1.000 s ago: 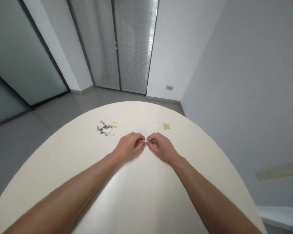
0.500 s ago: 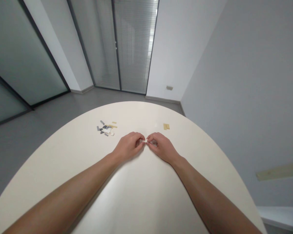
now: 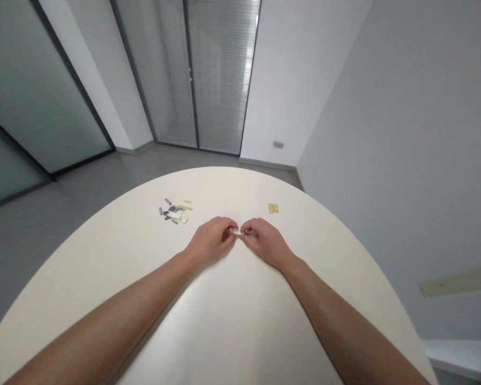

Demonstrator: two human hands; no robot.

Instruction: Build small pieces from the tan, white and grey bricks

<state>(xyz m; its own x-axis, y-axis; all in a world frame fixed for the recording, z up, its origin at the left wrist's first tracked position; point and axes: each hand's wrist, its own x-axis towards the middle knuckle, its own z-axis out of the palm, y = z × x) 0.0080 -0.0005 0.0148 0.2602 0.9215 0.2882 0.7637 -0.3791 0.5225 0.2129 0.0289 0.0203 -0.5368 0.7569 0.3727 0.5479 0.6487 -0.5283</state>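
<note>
Both my hands meet over the middle of the table, fingertips almost touching. Between them is a small white piece [image 3: 236, 232], mostly covered by the fingers, so its exact kind does not show. My left hand [image 3: 213, 238] pinches it from the left with thumb and forefinger. From the right, my right hand [image 3: 266, 240] is closed on its other end in a similar pinch. Beyond the left hand lies a loose pile of small building-block pieces [image 3: 176, 212] in grey, black, white and yellow. A flat tan block piece [image 3: 273, 207] lies beyond the right hand.
The round white table [image 3: 232, 321] fills the lower view, its far edge curving in front of the grey floor [image 3: 104, 187]. Behind it stand a glass partition with blinds [image 3: 220, 80] and a white wall [image 3: 296, 69]. Another wall rises at the right.
The white piece shows slightly more between my fingertips and seems turned a little. My hands and arms stay almost in place, and the pieces on the table have not moved.
</note>
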